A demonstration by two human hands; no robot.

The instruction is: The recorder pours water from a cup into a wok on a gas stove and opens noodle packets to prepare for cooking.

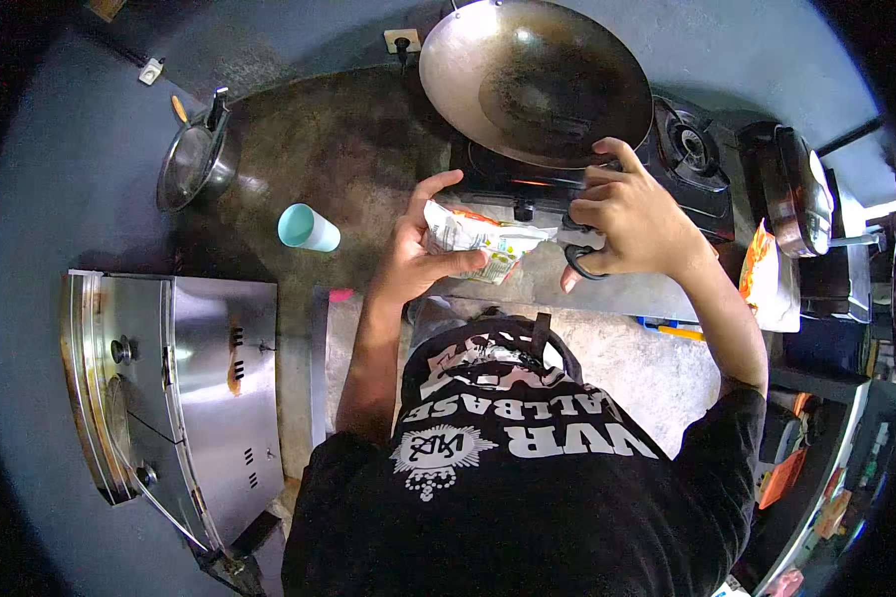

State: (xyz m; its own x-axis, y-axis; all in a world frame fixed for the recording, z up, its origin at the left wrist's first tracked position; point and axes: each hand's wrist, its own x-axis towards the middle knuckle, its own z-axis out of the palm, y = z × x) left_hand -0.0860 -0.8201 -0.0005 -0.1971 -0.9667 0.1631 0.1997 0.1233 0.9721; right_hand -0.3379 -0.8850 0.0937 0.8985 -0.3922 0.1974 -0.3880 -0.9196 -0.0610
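Note:
My left hand (425, 250) grips a white plastic food packet (485, 242) with orange and green print, thumb across its front. At the packet's right end are scissors (584, 257) with dark handles, held in my right hand (627, 216). Their blades lie against the packet's edge; whether they have cut it I cannot tell. Behind my hands a large wok (537, 82) rests on a black gas stove (493, 175).
A pale blue cup (308, 227) stands on the dark counter (269, 142), left of my hands. Further left are a lidded metal pot (194, 164) and a steel cabinet (224, 388). An orange and white packet (761, 272) and a rice cooker (795, 194) are at right.

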